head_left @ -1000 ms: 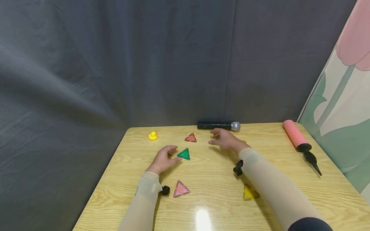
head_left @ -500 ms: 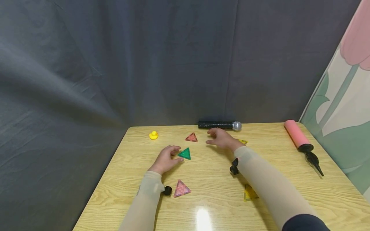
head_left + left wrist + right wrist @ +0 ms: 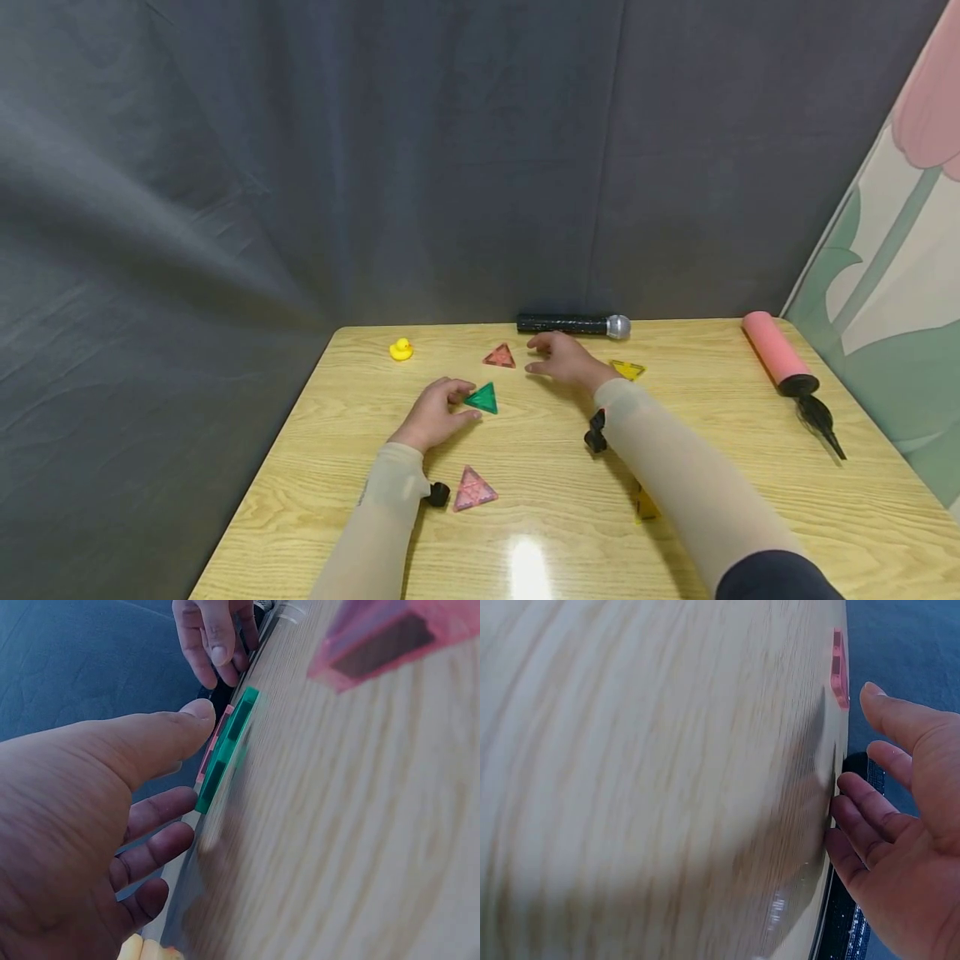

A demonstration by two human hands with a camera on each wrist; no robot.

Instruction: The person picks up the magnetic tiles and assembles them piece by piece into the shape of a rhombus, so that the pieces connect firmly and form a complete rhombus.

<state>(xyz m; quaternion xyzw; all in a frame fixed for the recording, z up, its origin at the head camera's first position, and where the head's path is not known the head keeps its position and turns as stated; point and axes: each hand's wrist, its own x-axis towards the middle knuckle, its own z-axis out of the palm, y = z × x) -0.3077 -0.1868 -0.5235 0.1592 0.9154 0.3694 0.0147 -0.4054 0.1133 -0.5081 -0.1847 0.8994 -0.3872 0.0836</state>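
Observation:
My left hand point(image 3: 437, 412) hovers at the left side of a green triangle tile point(image 3: 483, 398), thumb and fingers spread apart with nothing between them. In the left wrist view, the green tile point(image 3: 227, 750) lies just beyond the fingertips. My right hand point(image 3: 564, 360) is held over the back of the table, thumb apart from loosely bent fingers, holding nothing. To its left lies a red triangle tile point(image 3: 500, 356), which the right wrist view shows as a pink-red edge point(image 3: 840, 669) past the thumb. A black microphone point(image 3: 572, 325) with a silver head lies right behind the right hand.
A pink triangle tile point(image 3: 473, 488) lies beside the left wrist. One yellow triangle tile point(image 3: 628, 369) is behind the right wrist; another yellow tile point(image 3: 646, 506) is partly hidden by the right forearm. A yellow rubber duck point(image 3: 401, 349) stands back left, a pink hand pump point(image 3: 776, 350) lies far right.
My right hand has moved left toward the red tile, uncovering the yellow tile at the back and covering more of the front one. My left hand has edged slightly closer to the green tile.

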